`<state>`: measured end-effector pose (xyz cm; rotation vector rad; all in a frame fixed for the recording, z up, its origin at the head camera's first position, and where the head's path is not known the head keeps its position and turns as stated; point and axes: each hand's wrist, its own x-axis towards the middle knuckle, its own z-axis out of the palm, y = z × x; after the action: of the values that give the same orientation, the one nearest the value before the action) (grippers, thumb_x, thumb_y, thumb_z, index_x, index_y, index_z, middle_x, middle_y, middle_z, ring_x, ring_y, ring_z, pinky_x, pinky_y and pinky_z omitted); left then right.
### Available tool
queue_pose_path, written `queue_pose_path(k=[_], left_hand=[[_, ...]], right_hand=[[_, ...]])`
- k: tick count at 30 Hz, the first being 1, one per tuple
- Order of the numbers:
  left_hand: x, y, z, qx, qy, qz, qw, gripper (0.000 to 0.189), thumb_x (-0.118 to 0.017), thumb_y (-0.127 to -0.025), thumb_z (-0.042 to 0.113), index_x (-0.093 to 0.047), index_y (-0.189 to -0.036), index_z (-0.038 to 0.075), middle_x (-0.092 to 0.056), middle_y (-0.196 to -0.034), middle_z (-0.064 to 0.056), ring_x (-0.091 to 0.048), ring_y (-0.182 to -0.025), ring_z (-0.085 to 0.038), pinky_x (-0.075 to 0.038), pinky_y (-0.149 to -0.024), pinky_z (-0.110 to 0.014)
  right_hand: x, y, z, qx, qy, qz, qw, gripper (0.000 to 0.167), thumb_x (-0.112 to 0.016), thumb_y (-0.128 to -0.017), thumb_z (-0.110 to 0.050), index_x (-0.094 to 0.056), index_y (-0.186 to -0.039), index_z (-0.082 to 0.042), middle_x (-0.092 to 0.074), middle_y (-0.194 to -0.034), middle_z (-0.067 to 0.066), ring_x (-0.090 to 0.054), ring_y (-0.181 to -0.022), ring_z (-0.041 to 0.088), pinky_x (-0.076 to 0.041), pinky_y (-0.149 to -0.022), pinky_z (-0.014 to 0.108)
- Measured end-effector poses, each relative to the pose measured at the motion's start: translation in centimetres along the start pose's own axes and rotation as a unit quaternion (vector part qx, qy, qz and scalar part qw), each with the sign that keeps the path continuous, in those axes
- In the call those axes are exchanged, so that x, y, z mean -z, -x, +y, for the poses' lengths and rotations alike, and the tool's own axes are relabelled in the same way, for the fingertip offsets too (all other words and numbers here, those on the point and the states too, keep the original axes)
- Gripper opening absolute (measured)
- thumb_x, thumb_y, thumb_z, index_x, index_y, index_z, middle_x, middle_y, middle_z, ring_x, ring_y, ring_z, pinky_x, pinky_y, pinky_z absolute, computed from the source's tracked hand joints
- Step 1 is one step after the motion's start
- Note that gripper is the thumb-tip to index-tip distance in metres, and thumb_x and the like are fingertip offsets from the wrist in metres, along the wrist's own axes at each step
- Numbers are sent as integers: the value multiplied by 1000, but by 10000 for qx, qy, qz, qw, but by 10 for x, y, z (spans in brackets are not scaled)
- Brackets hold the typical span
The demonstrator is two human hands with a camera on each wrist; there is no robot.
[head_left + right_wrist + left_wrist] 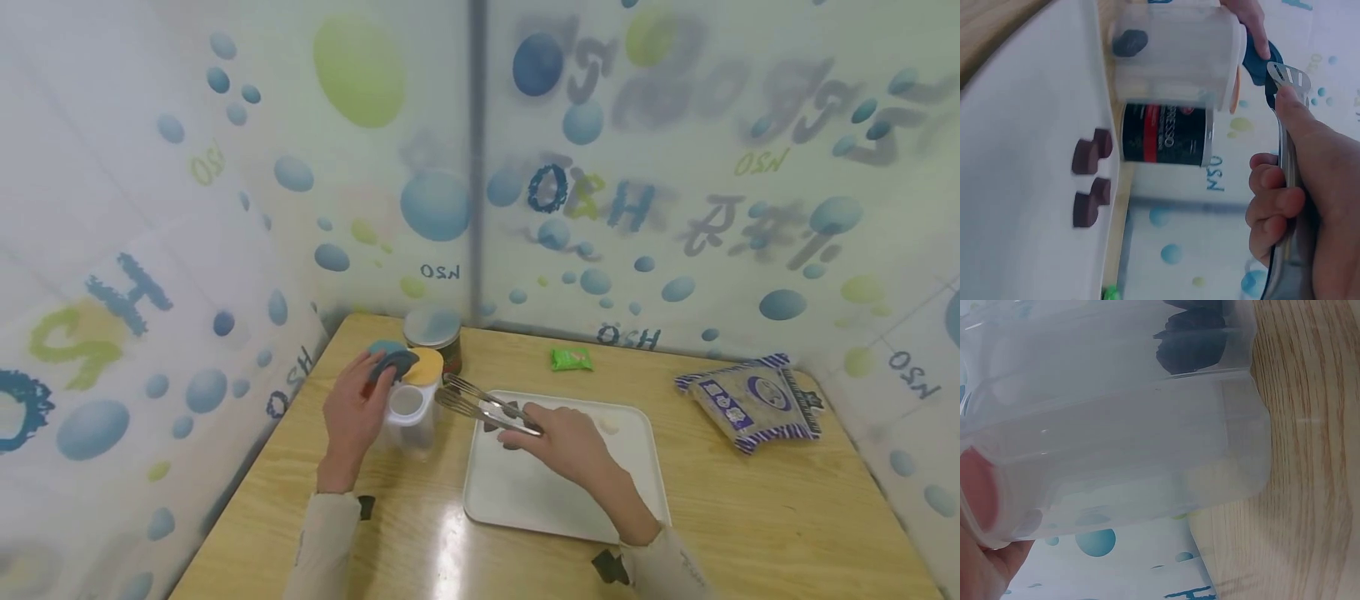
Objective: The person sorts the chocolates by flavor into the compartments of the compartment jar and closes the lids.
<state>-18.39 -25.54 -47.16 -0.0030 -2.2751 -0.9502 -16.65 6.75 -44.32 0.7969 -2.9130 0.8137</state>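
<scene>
My left hand (pixel 351 412) pinches a dark blue flip lid (pixel 395 363), raised above a clear plastic container (pixel 416 435) with compartments. One round mouth there is uncovered; an orange lid (pixel 426 367) and a teal lid (pixel 385 346) are beside it. Dark pieces (pixel 1191 340) lie at the container's bottom in the left wrist view. My right hand (pixel 573 446) grips metal tongs (pixel 491 411), their slotted tips beside the container's top; I see nothing between them. Below the tongs, several dark brown chocolate-like pieces (pixel 1085 156) rest on a white tray (pixel 540 504).
An espresso can (pixel 1163 134) stands behind the container. A small pale piece (pixel 608 424) lies on the tray. Behind the tray is a green packet (pixel 572 359), and a purple-and-white bag (pixel 753 402) lies at the right. Patterned walls (pixel 660 250) enclose the wooden table (pixel 787 517).
</scene>
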Motion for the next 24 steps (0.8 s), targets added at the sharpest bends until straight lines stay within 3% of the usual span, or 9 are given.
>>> queue_pose_path(k=[4,9,13,18,24], left_hand=[[-2,-1,1,-11,23,30,10000,37,-69,-94,27,-70,-123,5,-68,-130,-13,-58,-129,-34,-47,-102,-58],[-4,-2,3,-65,-8,-11,10000,38,-69,-94,29,-70,-124,6,-67,-131,-15,-59,-127,-35,-48,-99,-59],[-4,0,2,-65,-47,38,10000,36,-70,-94,28,-70,-123,7,-66,-131,-16,-60,-125,-36,-49,-97,-59],[-2,3,1,-101,-27,124,9999,35,-70,-94,27,-71,-122,7,-67,-130,-16,-61,-124,-35,-52,-93,-58],[1,2,-1,-173,-95,176,9996,35,-70,-93,26,-71,-122,6,-66,-131,-18,-62,-122,-36,-52,-92,-58]], right_hand=[[-6,-15,-11,293,17,154,9995,39,-63,-90,-59,-51,-74,-25,-58,-60,-20,-33,-45,0,-28,-42,20],[-16,-28,-21,356,112,144,9992,46,-64,-88,-60,-42,-70,-24,-35,-55,-16,-27,-47,1,-24,-43,20],[-25,-33,-25,328,84,-40,9994,48,-62,-88,-62,-41,-70,-24,-30,-56,-15,-26,-48,2,-23,-43,20],[-32,-36,-27,248,34,-149,9996,48,-62,-86,-67,-49,-74,-22,-41,-58,-13,-33,-50,4,-28,-45,21],[-34,-29,-27,-121,-81,-380,9992,57,-62,-82,-73,-63,-92,-17,-57,-73,-9,-48,-55,6,-39,-49,23]])
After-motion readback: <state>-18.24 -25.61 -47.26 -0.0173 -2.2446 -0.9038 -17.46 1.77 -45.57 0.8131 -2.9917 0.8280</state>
